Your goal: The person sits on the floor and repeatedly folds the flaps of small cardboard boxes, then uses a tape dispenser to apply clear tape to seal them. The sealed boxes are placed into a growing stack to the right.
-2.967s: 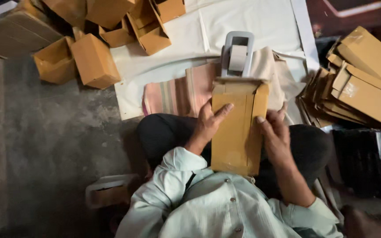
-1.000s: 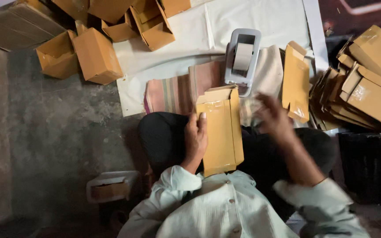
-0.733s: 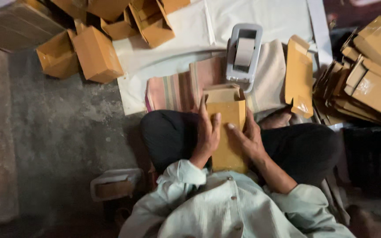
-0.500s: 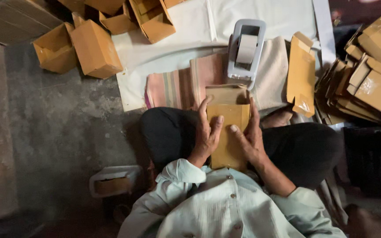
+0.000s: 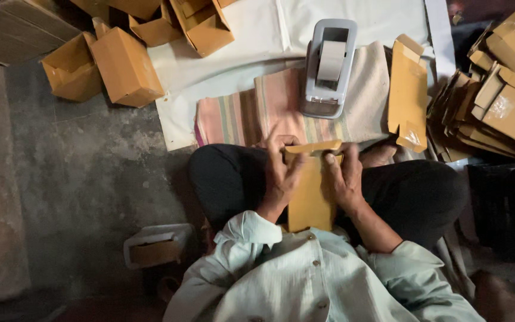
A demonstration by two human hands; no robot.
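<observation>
A brown cardboard box [image 5: 310, 191] stands on end in my lap, between my crossed legs in black trousers. My left hand [image 5: 281, 173] grips its left side, fingers curled over the top edge. My right hand [image 5: 342, 177] holds its right side, thumb pressing on the top flap, which is folded down. A grey tape dispenser [image 5: 329, 67] sits just beyond the box on a striped cloth [image 5: 251, 113]. One flat folded box blank [image 5: 408, 95] lies to the right of the dispenser.
Several assembled open brown boxes [image 5: 123, 62] lie on the floor and white sheet [image 5: 257, 36] at the upper left. A stack of flat box blanks [image 5: 496, 101] is at the right. A small white container [image 5: 153, 247] sits on the concrete floor by my left elbow.
The flat blank was opened into a box. My right hand reached out right, then returned to the box. Both hands now press the top flap down.
</observation>
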